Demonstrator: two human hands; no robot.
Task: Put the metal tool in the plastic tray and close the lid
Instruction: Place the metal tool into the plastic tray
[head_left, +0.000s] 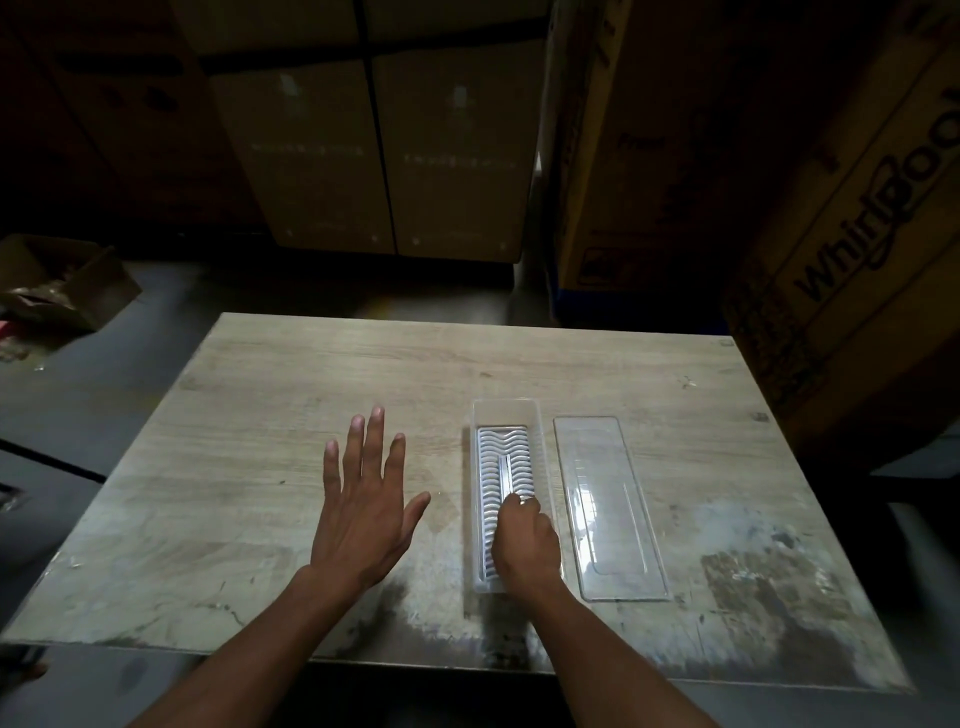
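Note:
A long clear plastic tray (480, 467) with a white ribbed insert lies lengthwise on the wooden table (311, 384), right of centre. A slim metal tool (504, 475) lies along the insert's middle. My right hand (524, 540) is inside the tray's near half, fingers pinched on the tool's near end. The clear lid (608, 509) lies flat on the table just right of the tray, apart from it. My left hand (363, 509) hovers flat over the table left of the tray, fingers spread, holding nothing.
Large cardboard boxes (841, 218) crowd the table's far right corner and stand behind it. A small open box (57, 286) sits on the dark floor at the far left. The table's surface is worn and stained near its front edge.

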